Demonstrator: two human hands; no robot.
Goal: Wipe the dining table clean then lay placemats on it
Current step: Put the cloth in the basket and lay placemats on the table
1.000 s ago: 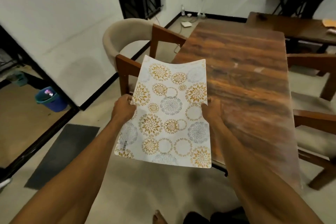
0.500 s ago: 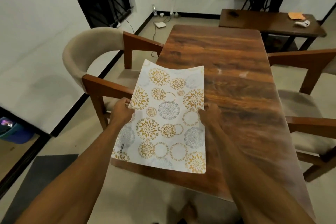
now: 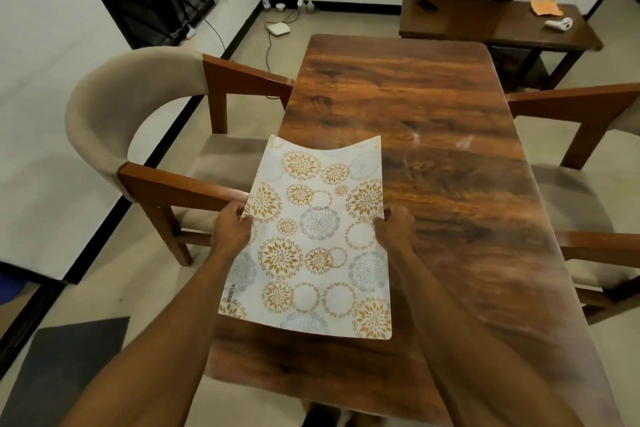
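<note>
A white placemat point(image 3: 311, 239) printed with gold and grey flower circles hangs in the air over the near left part of the dark wooden dining table point(image 3: 433, 135). My left hand point(image 3: 233, 227) grips its left edge and my right hand point(image 3: 394, 229) grips its right edge, about halfway along. The mat sags in the middle and its far edge curves. Its left side reaches past the table's left edge. A few pale smears show on the tabletop beyond the mat.
A beige chair with wooden arms point(image 3: 138, 135) stands at the table's left; wooden chairs point(image 3: 588, 121) stand at its right. A bench point(image 3: 495, 21) beyond the table carries an orange cloth point(image 3: 545, 6) and small items. A person stands behind it. A dark floor mat point(image 3: 62, 371) lies at the lower left.
The view has swung right and centred on the table. Both hands have carried the placemat from beside the table's left edge to above its near left part.
</note>
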